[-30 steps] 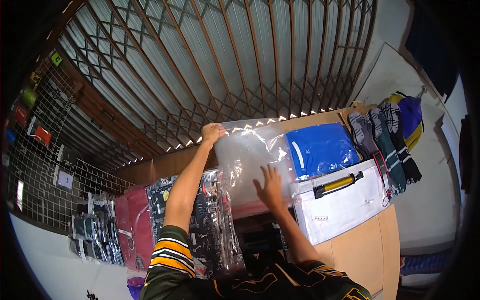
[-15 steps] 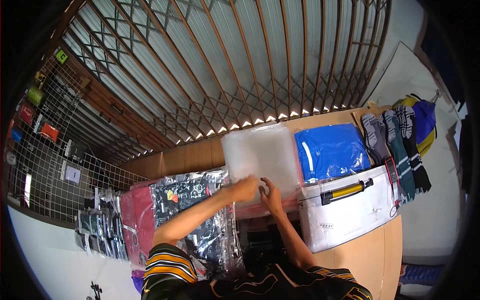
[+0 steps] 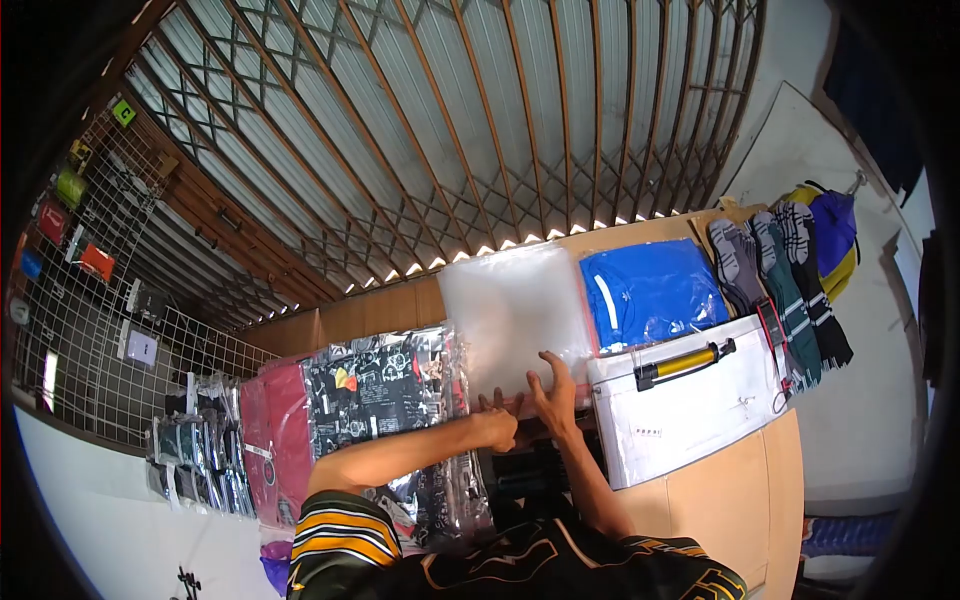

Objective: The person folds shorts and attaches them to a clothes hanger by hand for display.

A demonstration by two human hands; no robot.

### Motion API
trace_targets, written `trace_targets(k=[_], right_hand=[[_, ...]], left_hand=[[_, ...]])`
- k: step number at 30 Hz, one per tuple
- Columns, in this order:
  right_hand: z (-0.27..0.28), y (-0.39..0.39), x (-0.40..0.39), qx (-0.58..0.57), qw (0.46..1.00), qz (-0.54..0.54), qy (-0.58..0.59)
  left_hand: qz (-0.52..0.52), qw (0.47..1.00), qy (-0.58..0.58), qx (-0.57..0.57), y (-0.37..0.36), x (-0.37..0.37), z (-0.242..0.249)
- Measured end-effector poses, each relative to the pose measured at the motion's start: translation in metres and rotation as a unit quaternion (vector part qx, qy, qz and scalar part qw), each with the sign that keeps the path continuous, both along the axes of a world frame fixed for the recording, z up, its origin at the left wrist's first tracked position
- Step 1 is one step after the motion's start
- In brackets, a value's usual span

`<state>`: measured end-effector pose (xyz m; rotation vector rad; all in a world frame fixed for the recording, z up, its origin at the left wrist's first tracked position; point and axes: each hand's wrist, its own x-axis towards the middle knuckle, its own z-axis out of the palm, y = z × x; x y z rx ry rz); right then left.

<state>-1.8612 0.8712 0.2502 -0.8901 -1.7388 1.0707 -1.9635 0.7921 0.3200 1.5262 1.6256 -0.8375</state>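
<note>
In the head view, we take the white package (image 3: 650, 440) on the table (image 3: 730, 475) as our landmark. The clear plastic stack (image 3: 525, 310) lies flat to its left, reaching farther back than its near edge. Our left hand (image 3: 497, 428) is curled by the stack's near edge; we cannot tell whether it pinches anything. Our right hand (image 3: 555, 395) is loose over that edge, fingers parted and gripping nothing we can see.

We judge the stack light, soft and slippery — thin film that would slide and crease, best taken flat by both near corners.

We count one clear plastic stack, its sheets too fine to number, one white package with one yellow pump (image 3: 690, 366) on top, and one blue packet (image 3: 655, 290) just behind. Left of the landmark, past the stack, lie one dark printed pile (image 3: 380, 385) and one red pile (image 3: 275, 440).
</note>
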Motion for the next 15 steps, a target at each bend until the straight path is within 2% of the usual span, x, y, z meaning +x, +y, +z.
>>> trace_targets(k=[1, 2, 3, 5, 6, 8, 12, 14, 15], right_hand=[[0.006, -0.001, 0.004, 0.001, 1.000, -0.001, 0.000], [0.011, -0.001, 0.008, 0.060, 0.995, -0.014, -0.075], [0.014, -0.003, 0.013, 0.118, 0.981, -0.026, -0.149], [0.006, -0.008, 0.020, 0.129, 0.974, -0.029, -0.184], [0.001, -0.010, 0.024, 0.137, 0.966, -0.032, -0.219], [-0.013, -0.012, 0.031, 0.135, 0.968, -0.037, -0.208], [-0.031, -0.021, 0.037, 0.121, 0.969, -0.087, -0.194], [-0.051, -0.011, 0.037, 0.125, 0.970, -0.077, -0.191], [-0.057, -0.008, 0.038, 0.126, 0.972, -0.063, -0.190]], left_hand=[[0.011, 0.999, 0.013, -0.037, 0.002, -0.007, -0.031], [0.023, 0.997, 0.026, -0.075, 0.002, -0.010, -0.048], [0.023, 0.997, 0.026, -0.073, 0.005, -0.011, -0.044], [-0.022, 0.985, -0.032, -0.168, 0.018, -0.018, -0.031], [-0.024, 0.986, -0.031, -0.165, 0.013, -0.017, -0.030], [-0.013, 1.000, -0.019, 0.012, 0.000, -0.016, -0.033], [-0.006, 0.999, 0.012, 0.051, -0.005, -0.016, -0.036], [-0.005, 1.000, -0.015, -0.007, -0.002, -0.020, -0.033], [-0.036, 0.999, 0.009, 0.014, -0.002, -0.020, -0.041]])
